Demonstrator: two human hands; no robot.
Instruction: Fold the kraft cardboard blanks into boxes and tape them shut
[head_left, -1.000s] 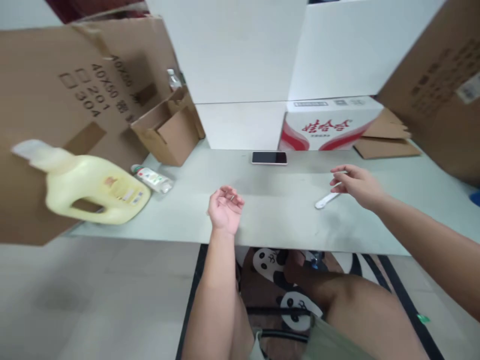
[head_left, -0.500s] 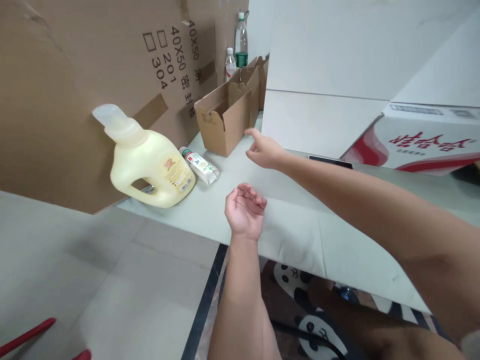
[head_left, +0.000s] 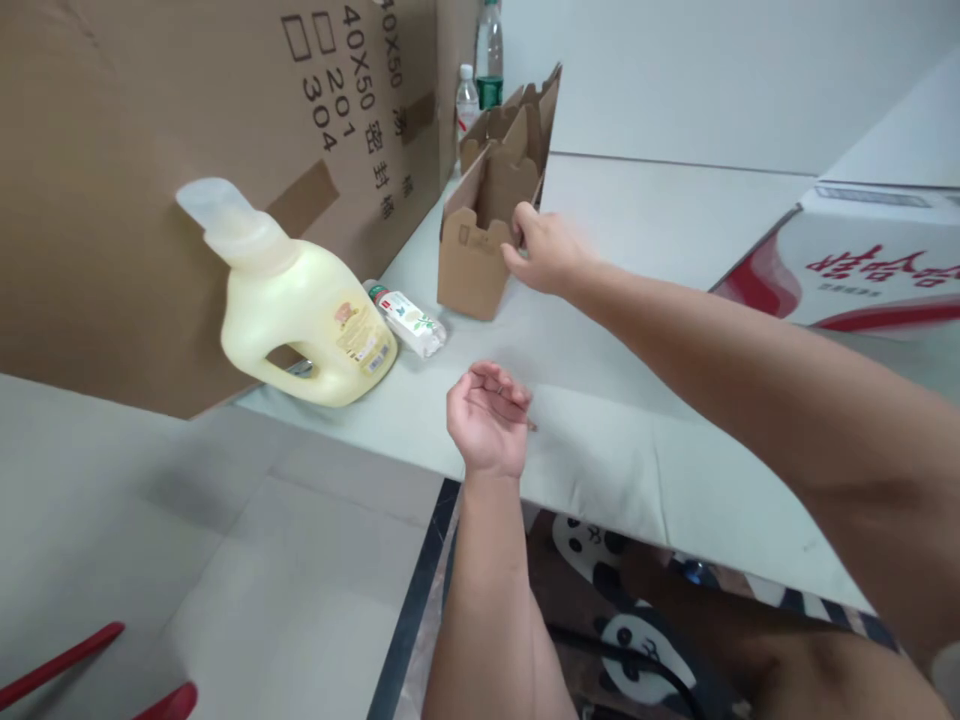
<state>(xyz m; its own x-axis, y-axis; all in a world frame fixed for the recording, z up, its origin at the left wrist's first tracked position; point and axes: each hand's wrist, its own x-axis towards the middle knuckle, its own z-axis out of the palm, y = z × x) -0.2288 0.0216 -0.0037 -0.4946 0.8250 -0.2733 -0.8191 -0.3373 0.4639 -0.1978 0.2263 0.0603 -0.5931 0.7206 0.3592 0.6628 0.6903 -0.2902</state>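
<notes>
My right hand point(head_left: 547, 248) grips the right side wall of a small brown cardboard box point(head_left: 474, 265), its fingers bent at the near right corner. The box is open-topped with notched edges and stands on the pale cloth-covered table point(head_left: 592, 420). Behind its front compartment, more cardboard sections stick up; whether they are one piece I cannot tell. My left hand point(head_left: 491, 420) rests palm up near the table's front edge, fingers loosely curled and nothing in it.
Left of the box lies a clear labelled bottle point(head_left: 411, 322) beside a yellow detergent jug point(head_left: 307, 320). A huge cardboard carton point(head_left: 150, 200) walls the left. Two upright bottles, one green-labelled point(head_left: 490, 60), stand behind. A white-and-red carton point(head_left: 862, 260) sits at right.
My right hand has closed on the cardboard box's side. The box has shifted right and turned, its front now facing me more. My left hand has barely moved.
</notes>
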